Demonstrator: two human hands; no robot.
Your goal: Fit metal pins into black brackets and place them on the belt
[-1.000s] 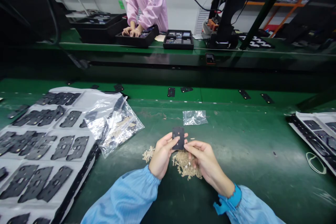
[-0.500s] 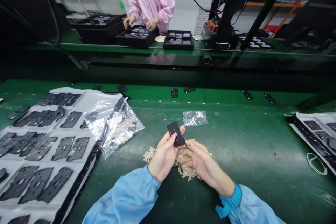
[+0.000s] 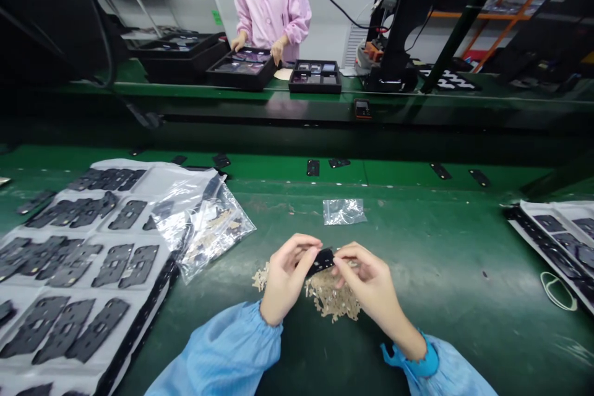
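My left hand (image 3: 286,273) and my right hand (image 3: 366,281) meet over the green bench and both pinch a small flat black part (image 3: 321,261), now tilted nearly edge-on. Left fingers curl round its left end, and the right fingertips press on its right end. Just under the hands lies a heap of small tan pieces (image 3: 331,300). Both sleeves are light blue.
A white tray (image 3: 153,189) with several black parts lies at left, with a clear plastic bag (image 3: 204,226) on its corner. A small empty bag (image 3: 343,211) lies ahead. Another tray (image 3: 533,223) and a rubber band (image 3: 557,291) lie at right. A person in pink (image 3: 271,6) handles black trays on the far bench.
The black part has tipped from upright and facing me to lying nearly flat between my hands, and my right fingers have closed on it. The person in pink has straightened up.
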